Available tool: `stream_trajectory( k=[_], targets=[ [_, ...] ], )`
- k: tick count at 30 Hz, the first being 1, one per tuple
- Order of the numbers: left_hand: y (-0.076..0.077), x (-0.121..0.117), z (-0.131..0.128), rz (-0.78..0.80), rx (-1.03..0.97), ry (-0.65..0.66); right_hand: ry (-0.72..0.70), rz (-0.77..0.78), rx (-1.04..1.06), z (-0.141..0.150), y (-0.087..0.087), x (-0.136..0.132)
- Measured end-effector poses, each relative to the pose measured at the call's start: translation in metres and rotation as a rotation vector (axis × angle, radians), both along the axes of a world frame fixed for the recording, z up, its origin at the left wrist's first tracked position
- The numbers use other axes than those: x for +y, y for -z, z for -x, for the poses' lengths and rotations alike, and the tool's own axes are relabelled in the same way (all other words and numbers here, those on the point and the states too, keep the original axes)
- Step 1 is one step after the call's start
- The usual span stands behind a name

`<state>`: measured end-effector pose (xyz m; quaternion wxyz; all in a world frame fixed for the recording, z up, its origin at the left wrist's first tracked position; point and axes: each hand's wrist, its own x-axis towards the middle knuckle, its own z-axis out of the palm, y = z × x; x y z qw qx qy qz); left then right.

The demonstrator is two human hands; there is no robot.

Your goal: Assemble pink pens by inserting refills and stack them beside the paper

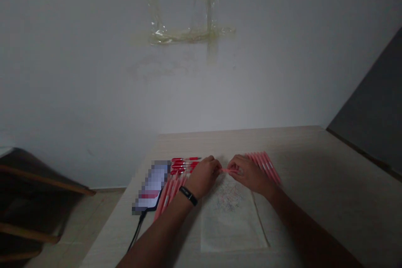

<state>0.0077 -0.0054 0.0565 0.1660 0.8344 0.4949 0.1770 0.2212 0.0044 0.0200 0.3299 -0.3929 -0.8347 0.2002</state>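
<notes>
Closest to the camera, the left hand (204, 176), with a black wristband (188, 196) at its wrist, and the right hand (248, 174) reach over a pale wood table (326, 201). Both grips are pinched closed on one pink pen (226, 170), which lies level between them, just above a sheet of paper (230, 217) with faint coloured markings. Beside the right hand, a fanned row of pink pens (263, 166) lies on the table. Beside the left hand lie more pink pens (168, 196), with red pens (185, 165) just beyond. Left of those sits a pixelated phone (152, 186) with a black cable (137, 230). Farther off, clear tape (191, 35) clings to a white wall (94, 92).
</notes>
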Motion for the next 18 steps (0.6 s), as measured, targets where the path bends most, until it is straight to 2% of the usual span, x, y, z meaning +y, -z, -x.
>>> stream_trajectory(
  k=[9, 18],
  targets=[
    [0.02, -0.006, 0.008, 0.003, 0.007, 0.01, -0.057, 0.0, -0.079, 0.0, 0.004, 0.0],
    [0.021, -0.006, 0.009, -0.006, -0.028, 0.004, -0.086, 0.02, -0.089, 0.0, 0.001, -0.003]
  ],
)
